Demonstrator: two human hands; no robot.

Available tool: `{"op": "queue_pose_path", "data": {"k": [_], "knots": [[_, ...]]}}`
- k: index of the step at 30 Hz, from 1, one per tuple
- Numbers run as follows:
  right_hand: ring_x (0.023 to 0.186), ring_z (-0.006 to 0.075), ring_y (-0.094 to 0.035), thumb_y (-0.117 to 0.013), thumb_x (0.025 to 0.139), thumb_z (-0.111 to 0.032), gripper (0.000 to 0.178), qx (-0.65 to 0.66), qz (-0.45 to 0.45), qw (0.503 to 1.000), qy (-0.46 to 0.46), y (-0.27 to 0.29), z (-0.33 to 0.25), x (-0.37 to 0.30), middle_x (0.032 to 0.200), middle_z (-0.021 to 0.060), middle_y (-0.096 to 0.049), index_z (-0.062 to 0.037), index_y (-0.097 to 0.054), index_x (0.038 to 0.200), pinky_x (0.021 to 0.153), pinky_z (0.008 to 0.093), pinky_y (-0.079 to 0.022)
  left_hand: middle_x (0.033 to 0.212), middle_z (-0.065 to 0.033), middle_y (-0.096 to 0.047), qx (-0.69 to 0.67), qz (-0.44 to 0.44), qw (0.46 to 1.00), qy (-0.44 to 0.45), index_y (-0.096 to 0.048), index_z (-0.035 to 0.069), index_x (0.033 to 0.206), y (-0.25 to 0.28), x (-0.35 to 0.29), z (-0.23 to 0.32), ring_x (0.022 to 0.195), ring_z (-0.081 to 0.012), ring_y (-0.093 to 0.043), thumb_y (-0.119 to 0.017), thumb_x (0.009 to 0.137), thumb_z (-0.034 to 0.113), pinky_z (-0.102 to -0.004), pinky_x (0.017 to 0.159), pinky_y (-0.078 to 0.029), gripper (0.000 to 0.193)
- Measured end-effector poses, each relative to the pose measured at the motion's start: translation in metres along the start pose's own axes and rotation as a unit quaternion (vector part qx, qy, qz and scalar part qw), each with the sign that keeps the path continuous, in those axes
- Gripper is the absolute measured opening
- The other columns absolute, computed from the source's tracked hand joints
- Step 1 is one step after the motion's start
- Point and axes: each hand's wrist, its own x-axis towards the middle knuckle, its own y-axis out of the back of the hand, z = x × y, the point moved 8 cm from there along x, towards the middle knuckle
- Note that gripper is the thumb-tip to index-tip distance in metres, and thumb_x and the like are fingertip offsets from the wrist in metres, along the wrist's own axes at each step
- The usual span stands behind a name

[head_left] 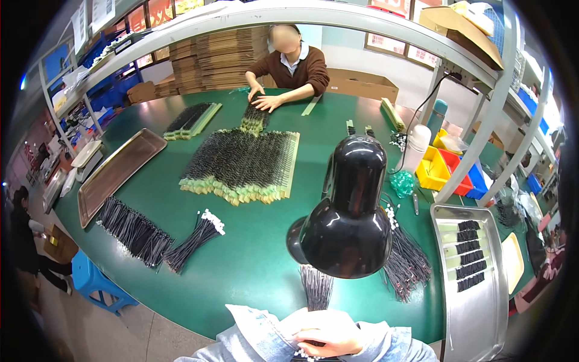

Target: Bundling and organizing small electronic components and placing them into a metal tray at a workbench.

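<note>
At the front edge of the table, a bundle of thin black cables [316, 288] fans out, its stripped ends pointing away from me. White connectors show at its near end, below my hands. My left hand [294, 321] is closed around the bundle from the left side, its fingers partly hidden. Over it from the right lies my right hand [335, 333], fingers curled round the same cables. Just beyond the bundle stands a black desk lamp [350, 217], its shade above the far cable ends. Right of the lamp lies a larger heap of black cables [408, 265] with white connectors.
Two cable piles [136, 232] [192, 242] lie left. Rows of cables on pale green strips [241, 163] fill the middle. Opposite, a person [295, 66] handles more strips. Metal trays [120, 172] [476, 326] flank the table. Colored bins [433, 169] and a bottle [415, 148] stand right.
</note>
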Motion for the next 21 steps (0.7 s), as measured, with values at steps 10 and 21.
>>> {"op": "queue_pose_path", "data": {"k": [10, 21], "knots": [[0.067, 0.0264, -0.058, -0.065, 0.057, -0.005, 0.014, 0.02, -0.008, 1.0, 0.02, -0.005, -0.002, 0.002, 0.073, 0.0108, -0.059, -0.0055, -0.059, 0.07, 0.058, 0.0318, -0.047, 0.068, -0.0129, -0.055, -0.028, 0.035, 0.999, 0.026, -0.052, -0.005, 0.091, 0.005, 0.004, 0.005, 0.049, -0.0219, -0.052, -0.041, 0.086, 0.02, -0.0293, 0.048, -0.043, 0.028], [0.066, 0.0274, -0.058, -0.064, 0.058, -0.005, 0.013, 0.03, 0.002, 0.999, 0.018, -0.004, 0.0, -0.003, 0.072, 0.012, -0.058, -0.0046, -0.058, 0.07, 0.057, 0.0321, -0.048, 0.069, -0.013, -0.055, -0.062, 0.079, 0.992, 0.074, -0.052, -0.006, 0.092, 0.012, 0.006, -0.001, 0.053, -0.0222, -0.053, -0.042, 0.085, 0.019, -0.0312, 0.053, -0.045, 0.028]]}}
